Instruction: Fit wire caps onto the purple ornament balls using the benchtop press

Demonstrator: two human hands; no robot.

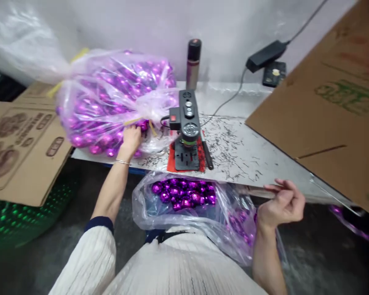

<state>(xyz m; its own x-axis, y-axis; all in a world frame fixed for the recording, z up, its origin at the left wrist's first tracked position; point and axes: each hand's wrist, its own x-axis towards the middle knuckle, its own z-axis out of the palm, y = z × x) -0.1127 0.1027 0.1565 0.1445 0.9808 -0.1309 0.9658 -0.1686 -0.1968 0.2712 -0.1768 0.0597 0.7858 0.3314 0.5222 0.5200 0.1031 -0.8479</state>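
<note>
My left hand (131, 138) is at the opening of a large clear bag of shiny purple balls (110, 98) on the left of the table. Its fingers are curled down and partly hidden, beside a purple ball (144, 124). My right hand (284, 203) is raised off the table's front edge, palm up, with fingers loosely bent and apart and nothing seen in them. Between the hands a small black machine (190, 119) stands on a red sheet (171, 157). Below it, an open clear bag (141, 209) holds more purple balls (186, 194).
Behind the machine stands a spray can (193, 65). A black-handled tool (207, 155) lies beside it, near scattered dark bits on the white table (252, 139). Cardboard (320, 106) rises at right; a flattened box (27, 143) and green balls (27, 217) are at left. A power adapter (266, 55) is behind.
</note>
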